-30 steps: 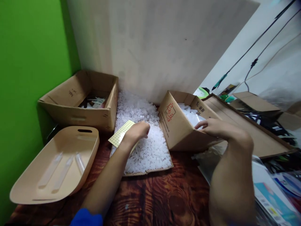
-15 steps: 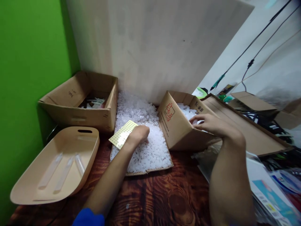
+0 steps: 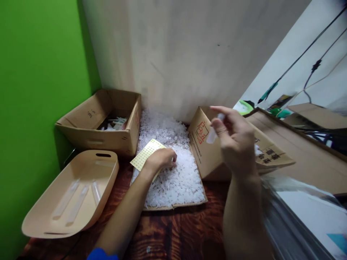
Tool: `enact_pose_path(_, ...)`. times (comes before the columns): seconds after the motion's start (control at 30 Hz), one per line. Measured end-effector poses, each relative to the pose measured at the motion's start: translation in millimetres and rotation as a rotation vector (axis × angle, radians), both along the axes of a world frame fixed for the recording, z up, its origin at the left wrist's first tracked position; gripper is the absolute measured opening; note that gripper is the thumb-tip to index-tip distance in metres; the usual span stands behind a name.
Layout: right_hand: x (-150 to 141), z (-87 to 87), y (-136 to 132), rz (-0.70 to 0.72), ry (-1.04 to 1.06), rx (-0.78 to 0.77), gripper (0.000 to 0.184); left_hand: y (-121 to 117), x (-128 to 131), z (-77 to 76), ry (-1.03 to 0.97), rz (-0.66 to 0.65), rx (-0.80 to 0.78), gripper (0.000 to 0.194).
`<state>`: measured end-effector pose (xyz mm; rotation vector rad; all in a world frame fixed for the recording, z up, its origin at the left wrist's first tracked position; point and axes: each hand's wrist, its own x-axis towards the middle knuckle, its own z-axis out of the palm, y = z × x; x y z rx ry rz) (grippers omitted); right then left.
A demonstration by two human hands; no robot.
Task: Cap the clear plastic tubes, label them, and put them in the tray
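My right hand (image 3: 235,139) is raised in front of the right cardboard box (image 3: 196,148), its fingers closed on a translucent plastic tube (image 3: 211,136) that is blurred by motion. My left hand (image 3: 162,159) rests over a heap of small white plastic pieces (image 3: 179,184), fingertips pinched together among them. Whatever those fingers hold is too small to make out. Beneath the left hand and wrist lies a pale yellow sheet of round dot stickers (image 3: 148,153). Several similar tubes (image 3: 77,205) lie in a beige oval tray (image 3: 40,213) at the left.
Behind the tray stands another open cardboard box (image 3: 97,139) with mixed pieces inside. A flat cardboard panel (image 3: 292,144) leans at the right, near plastic bags (image 3: 287,216). Wood-grained tabletop (image 3: 173,234) shows in front, and a pale board (image 3: 184,54) rises at the back.
My right hand has come up out of the right box and moved toward me with a tube in its fingers. My left hand stays at the white pieces. The view has shifted slightly.
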<state>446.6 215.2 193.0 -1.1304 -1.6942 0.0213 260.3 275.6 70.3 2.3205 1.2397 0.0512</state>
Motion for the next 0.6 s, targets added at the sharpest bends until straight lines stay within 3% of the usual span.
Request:
enact_pose_path(0.17,-13,-23.8,21,0.231,-0.109,-0.201,0.028,5,-10,13.9,-0.160,-0.028,0.033,0.012)
enact_pose_path(0.37,-16,-55.5,41,0.251,-0.263,-0.536,0.007,2,-39,39.0,-0.408,0.137,0.097,0.020)
enact_pose_path(0.43,-19,-59.0,45,0.248,-0.222,-0.549,0.002,2,-47,42.9,-0.541,0.197,0.095,0.027)
enact_pose_path(0.6,-23,-56.2,49,0.339,-0.177,-0.482,0.010,2,-55,45.3,-0.733,0.235,-0.036,0.036)
